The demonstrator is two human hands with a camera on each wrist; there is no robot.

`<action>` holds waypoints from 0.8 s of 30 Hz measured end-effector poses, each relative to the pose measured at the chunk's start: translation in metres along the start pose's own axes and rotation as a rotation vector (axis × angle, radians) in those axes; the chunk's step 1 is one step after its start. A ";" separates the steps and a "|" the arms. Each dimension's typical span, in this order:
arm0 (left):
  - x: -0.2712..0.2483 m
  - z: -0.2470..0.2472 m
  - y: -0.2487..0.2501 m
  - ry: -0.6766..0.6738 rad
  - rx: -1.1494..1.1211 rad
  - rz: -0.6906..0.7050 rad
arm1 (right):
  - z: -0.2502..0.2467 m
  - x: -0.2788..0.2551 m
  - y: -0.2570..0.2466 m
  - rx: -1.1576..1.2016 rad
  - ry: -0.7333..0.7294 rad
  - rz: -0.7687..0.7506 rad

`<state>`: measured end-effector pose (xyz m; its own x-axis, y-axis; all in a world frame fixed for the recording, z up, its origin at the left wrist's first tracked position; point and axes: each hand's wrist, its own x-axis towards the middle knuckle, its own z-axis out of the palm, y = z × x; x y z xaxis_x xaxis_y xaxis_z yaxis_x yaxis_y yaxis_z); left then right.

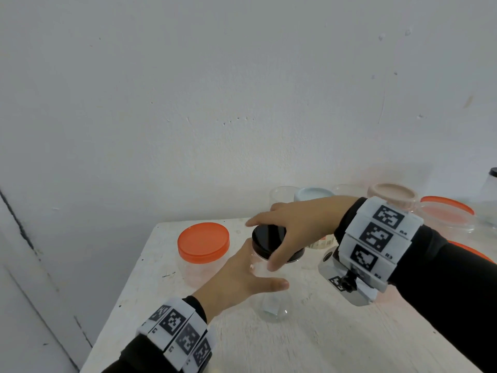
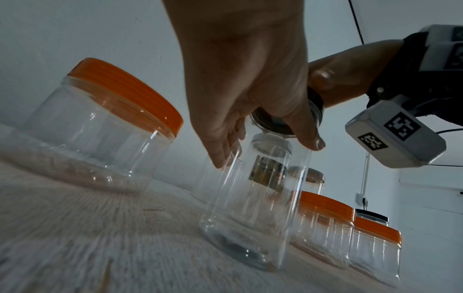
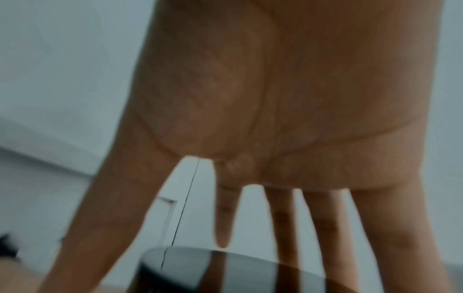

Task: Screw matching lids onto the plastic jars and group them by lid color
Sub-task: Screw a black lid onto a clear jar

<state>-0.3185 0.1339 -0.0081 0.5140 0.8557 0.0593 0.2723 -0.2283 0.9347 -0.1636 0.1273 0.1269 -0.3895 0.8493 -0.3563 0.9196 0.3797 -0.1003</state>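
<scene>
At desk (image 1: 322, 345) centre, 3 o'clock of the orange-lidded jar (image 1: 203, 243), your spread left hand (image 1: 236, 281) braces the clear jar (image 1: 274, 305) while your right hand (image 1: 301, 224) pinches the black lid (image 1: 266, 238) over its mouth, probably for threading.

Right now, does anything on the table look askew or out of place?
Only the black lid: the right hand holds it tilted just above the jar, not seated on the neck. That would fit a lid about to be screwed on. Nothing looks spilled or broken.
</scene>
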 end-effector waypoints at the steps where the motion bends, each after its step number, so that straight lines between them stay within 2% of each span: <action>1: -0.001 0.000 0.001 -0.003 0.006 0.001 | -0.002 -0.002 0.001 0.026 -0.036 -0.039; 5: -0.002 0.000 0.003 0.002 0.024 0.008 | -0.003 -0.005 0.005 0.060 -0.003 -0.099; 10: -0.001 0.000 0.002 0.005 -0.001 0.001 | 0.010 0.003 -0.001 -0.079 0.155 0.036; 13: -0.001 0.000 0.003 0.006 0.007 -0.003 | 0.006 0.003 0.002 -0.016 0.078 0.037; 16: -0.001 0.000 0.003 0.016 0.016 -0.009 | -0.003 -0.003 0.009 0.107 -0.059 -0.054; 20: -0.001 0.001 0.002 0.020 0.016 -0.008 | -0.001 -0.003 0.013 0.152 -0.020 -0.104; 24: 0.000 0.001 0.002 0.009 0.008 -0.009 | 0.006 -0.001 0.007 0.044 0.083 0.001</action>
<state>-0.3177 0.1328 -0.0068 0.5042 0.8619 0.0536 0.2836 -0.2239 0.9324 -0.1568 0.1266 0.1207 -0.3900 0.8776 -0.2788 0.9205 0.3642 -0.1415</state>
